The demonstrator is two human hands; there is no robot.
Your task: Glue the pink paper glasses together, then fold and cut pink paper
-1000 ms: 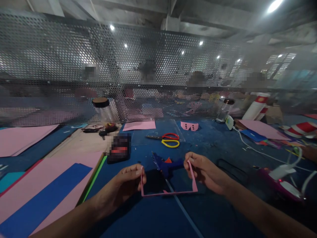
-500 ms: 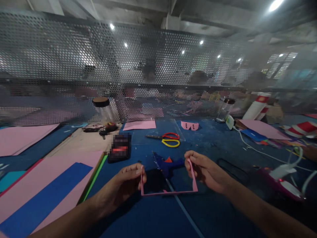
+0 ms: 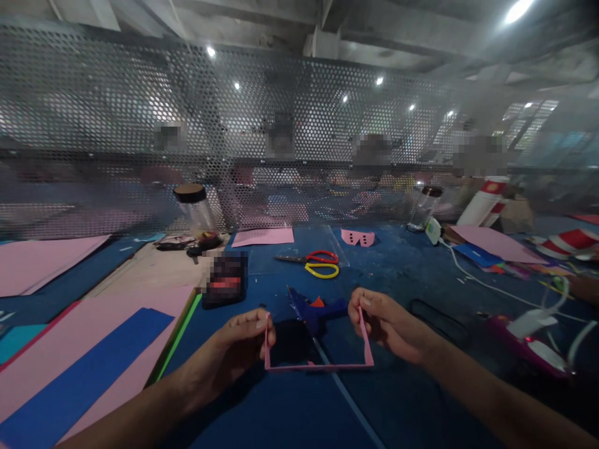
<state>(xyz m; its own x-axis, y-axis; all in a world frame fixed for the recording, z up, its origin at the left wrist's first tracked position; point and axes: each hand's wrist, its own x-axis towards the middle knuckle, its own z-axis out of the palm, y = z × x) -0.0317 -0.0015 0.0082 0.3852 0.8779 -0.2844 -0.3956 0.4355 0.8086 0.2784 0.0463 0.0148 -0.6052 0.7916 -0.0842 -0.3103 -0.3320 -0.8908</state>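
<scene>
A narrow pink paper strip, folded at two corners into a wide U, hangs between my hands above the blue table. My left hand pinches its left end, and my right hand pinches its right end. Behind the strip lies a blue glue gun with an orange trigger; a glue stick runs from it towards me. Scissors with one red and one yellow handle rest farther back. Beyond them is a pink paper cutout with small dark squares.
Pink sheets with a blue strip lie at left, near a dark phone-like object. Two clear bottles stand along the perforated metal screen. At right are a purple power strip, a white cable and paper scraps.
Both hands keep hold of the pink paper strip. Its bottom edge has tilted or dropped very slightly; the rest of the table looks the same.
</scene>
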